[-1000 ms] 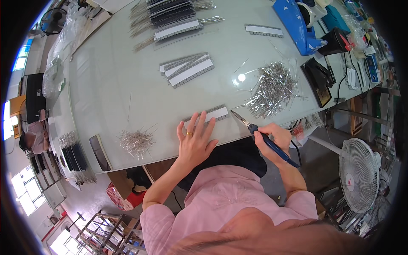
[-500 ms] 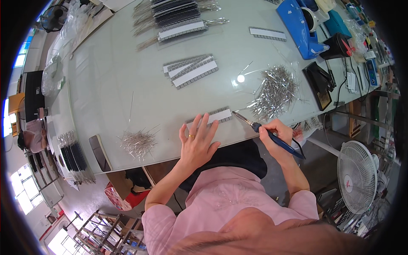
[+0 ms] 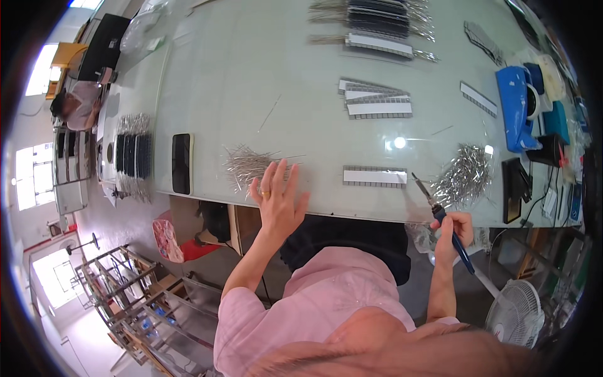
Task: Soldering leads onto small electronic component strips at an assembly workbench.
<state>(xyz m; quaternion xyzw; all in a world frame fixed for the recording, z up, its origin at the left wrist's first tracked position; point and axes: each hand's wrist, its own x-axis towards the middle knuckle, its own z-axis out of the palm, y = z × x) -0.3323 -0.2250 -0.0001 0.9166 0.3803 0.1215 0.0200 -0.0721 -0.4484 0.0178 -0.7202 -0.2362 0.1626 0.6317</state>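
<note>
My left hand (image 3: pixel 280 206) reaches over a pile of thin wire leads (image 3: pixel 244 164) at the left, fingers spread and fingertips at the pile's right side. Nothing shows between those fingers. In my right hand (image 3: pixel 457 227) is a soldering iron (image 3: pixel 461 250) with a dark blue handle, its metal tip pointing up and left. That tip hovers near the right end of a flat strip (image 3: pixel 375 176), white in the middle with grey segmented edges, lying by the table's front edge. Right of the tip is a larger heap of shiny leads (image 3: pixel 465 178).
Several similar strips (image 3: pixel 379 108) overlap mid-table; another strip (image 3: pixel 478 99) lies to their right. Wired strips (image 3: pixel 379 22) are stacked at the back. A blue tape dispenser (image 3: pixel 514 107) and a black stand (image 3: pixel 512 188) occupy the right. A phone (image 3: pixel 181 163) lies left. A fan (image 3: pixel 516 314) stands below.
My left hand has left the white strip and moved left to the pile of leads. The iron's tip has drawn back from the strip's end. The whole view has turned and shifted.
</note>
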